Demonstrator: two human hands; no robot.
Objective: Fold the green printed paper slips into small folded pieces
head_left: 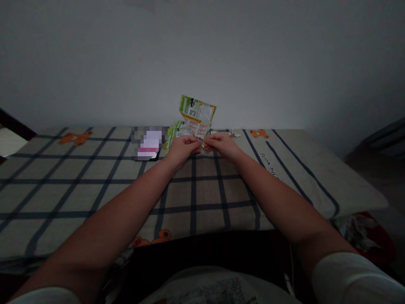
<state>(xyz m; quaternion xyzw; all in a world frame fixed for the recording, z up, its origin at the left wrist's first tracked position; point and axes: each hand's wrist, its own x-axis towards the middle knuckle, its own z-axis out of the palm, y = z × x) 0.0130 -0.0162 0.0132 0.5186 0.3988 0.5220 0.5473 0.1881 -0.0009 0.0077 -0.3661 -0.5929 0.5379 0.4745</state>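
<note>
A green and white printed leaflet, creased across its middle, stands partly upright behind the hands. Its lower edge reaches my fingertips. My left hand pinches the bottom of it from the left, thumb and fingers pressed together. Close beside, my right hand pinches the same lower edge from the right. More green printed paper lies behind my left hand; whether it is a separate sheet I cannot tell.
A phone with a lit screen lies left of the hands. Small whitish scraps are behind my right hand. A checked cloth covers the table against the wall. A red container with crumpled wrappers stands below the right edge.
</note>
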